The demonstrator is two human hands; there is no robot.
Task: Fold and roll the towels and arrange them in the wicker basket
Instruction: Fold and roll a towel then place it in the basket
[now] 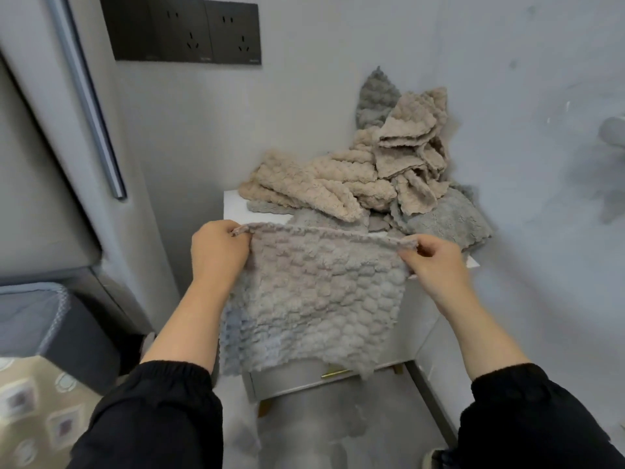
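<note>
Both forearms reach forward from black sleeves [162, 418]; the left hand [218, 255] pinches the top left corner of a grey towel [314, 299] between thumb and curled fingers; the right hand [436, 262] pinches the top right corner likewise; the squarish, bubble-textured cloth hangs flat before the front edge of the white cabinet [236, 208]; beige and grey plush towels [355, 177] lie heaped and crumpled toward its back right corner.

Towel pile [355, 184] covers the surface [233, 211] from 12 to 4 o'clock; a bare strip is left at 9. Wall [304, 96] close behind. Hanging towel [314, 292] screens the 6 o'clock approach; grey door [40, 164] crowds 9.
</note>
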